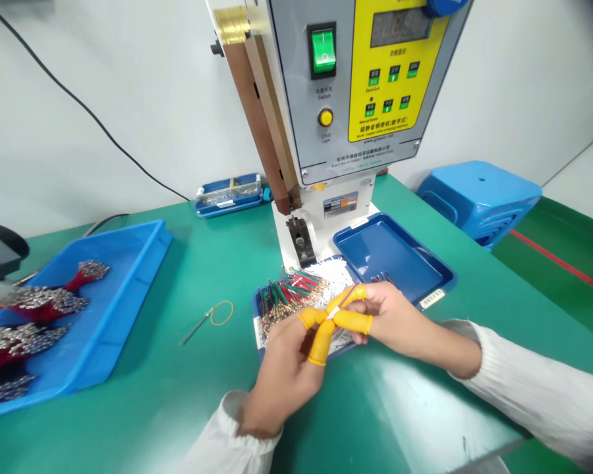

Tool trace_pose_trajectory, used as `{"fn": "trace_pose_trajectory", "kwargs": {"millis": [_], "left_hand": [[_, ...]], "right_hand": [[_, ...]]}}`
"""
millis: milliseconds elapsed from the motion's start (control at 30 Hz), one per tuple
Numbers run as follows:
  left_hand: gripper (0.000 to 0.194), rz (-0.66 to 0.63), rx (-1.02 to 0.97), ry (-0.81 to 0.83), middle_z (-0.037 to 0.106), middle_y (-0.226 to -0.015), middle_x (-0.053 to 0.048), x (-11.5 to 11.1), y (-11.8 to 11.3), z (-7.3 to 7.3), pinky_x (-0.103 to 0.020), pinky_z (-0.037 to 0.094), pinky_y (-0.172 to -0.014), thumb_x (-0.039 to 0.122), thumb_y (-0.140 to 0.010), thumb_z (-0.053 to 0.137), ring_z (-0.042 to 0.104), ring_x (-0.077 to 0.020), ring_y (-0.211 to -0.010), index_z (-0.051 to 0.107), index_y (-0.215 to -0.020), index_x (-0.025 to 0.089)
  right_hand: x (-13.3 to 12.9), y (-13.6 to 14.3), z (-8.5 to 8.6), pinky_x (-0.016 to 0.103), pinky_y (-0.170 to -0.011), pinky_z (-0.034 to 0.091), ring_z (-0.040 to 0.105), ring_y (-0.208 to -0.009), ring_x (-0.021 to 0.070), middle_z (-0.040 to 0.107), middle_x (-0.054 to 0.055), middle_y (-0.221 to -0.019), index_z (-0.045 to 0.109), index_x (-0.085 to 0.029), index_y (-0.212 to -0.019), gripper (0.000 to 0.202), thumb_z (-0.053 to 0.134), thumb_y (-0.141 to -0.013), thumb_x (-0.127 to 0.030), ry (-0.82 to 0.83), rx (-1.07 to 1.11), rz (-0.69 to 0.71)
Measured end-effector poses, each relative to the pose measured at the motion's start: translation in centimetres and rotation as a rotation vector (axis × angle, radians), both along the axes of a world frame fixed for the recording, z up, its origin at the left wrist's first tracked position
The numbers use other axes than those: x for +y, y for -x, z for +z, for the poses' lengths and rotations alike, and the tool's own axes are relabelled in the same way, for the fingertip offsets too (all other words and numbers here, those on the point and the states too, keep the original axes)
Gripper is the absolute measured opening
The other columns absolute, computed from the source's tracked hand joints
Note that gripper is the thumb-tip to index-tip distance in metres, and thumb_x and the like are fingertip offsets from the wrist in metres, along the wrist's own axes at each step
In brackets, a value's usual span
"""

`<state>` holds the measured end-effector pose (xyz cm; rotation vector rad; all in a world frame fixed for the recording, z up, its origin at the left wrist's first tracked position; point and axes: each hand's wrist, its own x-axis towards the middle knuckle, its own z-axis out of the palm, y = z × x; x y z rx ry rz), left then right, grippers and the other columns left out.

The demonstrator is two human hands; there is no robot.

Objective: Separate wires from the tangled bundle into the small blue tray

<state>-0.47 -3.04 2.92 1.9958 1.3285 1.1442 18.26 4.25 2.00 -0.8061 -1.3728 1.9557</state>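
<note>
My left hand [294, 362] and my right hand [388, 316] meet above the tray, both wearing yellow finger cots. Their fingertips pinch together around a small white piece [334, 312]. A thin reddish-brown wire [346, 296] shows along my right fingers; its ends are hidden. Just beneath the hands, a blue tray [255, 316] holds a bundle of red, green and black wires [296, 289] with metal tips. Beside the bundle is a heap of small white pieces [333, 271].
Behind the tray stands a crimping machine [340, 158] with its die [300, 242] low in front. A blue tray [395, 253] lies to the right. On the left are a blue bin [128, 296] of wire bundles, tweezers [196, 326] and a rubber band [222, 313]. A blue stool [479, 191] stands beyond the table.
</note>
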Motion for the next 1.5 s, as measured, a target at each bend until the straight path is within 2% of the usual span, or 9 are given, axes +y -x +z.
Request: {"fn": "trace_pose_trajectory", "kwargs": {"millis": [167, 300, 433, 633, 767, 1000, 1200, 1367, 1500], "left_hand": [[0.015, 0.029, 0.079, -0.009, 0.058, -0.07, 0.0, -0.1, -0.1, -0.1, -0.026, 0.034, -0.058, 0.01, -0.092, 0.049, 0.051, -0.0136, -0.06, 0.055, -0.081, 0.018], [0.015, 0.032, 0.123, -0.031, 0.055, -0.069, 0.0, -0.1, -0.2, -0.1, -0.027, 0.032, -0.058, 0.008, -0.089, 0.048, 0.048, -0.0139, -0.06, 0.052, -0.078, 0.018], [0.014, 0.041, 0.15, -0.04, 0.054, -0.07, -0.001, -0.2, -0.2, -0.5, -0.028, 0.031, -0.058, 0.007, -0.086, 0.047, 0.048, -0.0148, -0.06, 0.05, -0.078, 0.019], [0.017, -0.016, 0.178, 0.018, 0.052, -0.068, 0.001, -0.2, -0.2, -1.0, -0.028, 0.029, -0.057, 0.005, -0.085, 0.049, 0.046, -0.0142, -0.059, 0.046, -0.077, 0.021], [0.019, -0.076, 0.194, 0.032, 0.054, -0.07, 0.0, -0.1, -0.1, -1.0, -0.028, 0.029, -0.058, 0.006, -0.087, 0.05, 0.047, -0.0143, -0.059, 0.044, -0.078, 0.021], [0.023, -0.041, 0.249, 0.009, 0.05, -0.067, 0.001, -0.2, -0.3, -0.8, -0.029, 0.025, -0.055, 0.01, -0.091, 0.05, 0.043, -0.0135, -0.055, 0.039, -0.075, 0.022], [0.018, -0.011, 0.333, 0.027, 0.05, -0.066, 0.0, -0.4, -0.6, -1.0, -0.03, 0.024, -0.055, 0.013, -0.09, 0.051, 0.045, -0.0143, -0.054, 0.043, -0.075, 0.021], [0.024, 0.037, 0.208, 0.046, 0.047, -0.063, 0.001, -0.5, -0.7, -0.7, -0.03, 0.022, -0.055, 0.016, -0.094, 0.051, 0.04, -0.0128, -0.053, 0.042, -0.072, 0.021], [0.027, 0.019, -0.084, 0.206, 0.051, -0.064, 0.0, -0.7, -0.6, -0.1, -0.028, 0.026, -0.056, 0.024, -0.101, 0.049, 0.042, -0.0129, -0.057, 0.052, -0.074, 0.018]], "right_hand": [[0.1, 0.3, -0.4, 0.02, -0.047, 0.044, 0.055, -0.048, 0.0085, 0.064, -0.003, -0.06, 0.076, -0.015, -0.09, 0.028, 0.088, -0.075, -0.035, 0.04, -0.027, -0.025], [-0.4, 0.4, -0.7, 0.02, -0.049, 0.044, 0.055, -0.05, 0.0089, 0.061, -0.003, -0.056, 0.076, -0.014, -0.085, 0.029, 0.089, -0.074, -0.037, -0.023, -0.068, -0.082], [-0.8, 0.5, -0.7, 0.02, -0.051, 0.045, 0.054, -0.052, 0.0081, 0.063, -0.002, -0.061, 0.075, -0.014, -0.087, 0.03, 0.087, -0.077, -0.04, -0.082, -0.104, -0.117], [-0.6, 0.5, 0.1, 0.02, -0.046, 0.042, 0.053, -0.047, 0.0088, 0.061, -0.004, -0.055, 0.071, -0.014, -0.088, 0.034, 0.083, -0.079, -0.045, 0.046, -0.068, -0.046], [-0.3, 0.2, 0.4, 0.02, -0.047, 0.04, 0.051, -0.048, 0.0078, 0.059, -0.003, -0.055, 0.071, -0.014, -0.082, 0.029, 0.079, -0.083, -0.042, 0.054, -0.038, 0.007], [-0.5, 0.3, 0.2, 0.021, -0.046, 0.038, 0.049, -0.046, 0.0079, 0.058, -0.004, -0.055, 0.07, -0.014, -0.082, 0.033, 0.083, -0.079, -0.045, 0.048, -0.048, -0.022], [-0.8, 0.5, -0.3, 0.022, -0.048, 0.036, 0.046, -0.046, 0.0076, 0.053, -0.006, -0.05, 0.067, -0.015, -0.081, 0.035, 0.082, -0.08, -0.046, 0.046, -0.056, -0.044], [-0.4, 0.3, -0.3, 0.021, -0.046, 0.034, 0.044, -0.045, 0.0064, 0.055, -0.006, -0.054, 0.072, -0.014, -0.086, 0.032, 0.083, -0.081, -0.044, 0.023, -0.034, -0.028], [0.1, 0.2, -0.1, 0.02, -0.045, 0.037, 0.047, -0.046, 0.0074, 0.059, -0.005, -0.055, 0.073, -0.015, -0.087, 0.03, 0.084, -0.081, -0.043, 0.02, 0.004, 0.035]]}}
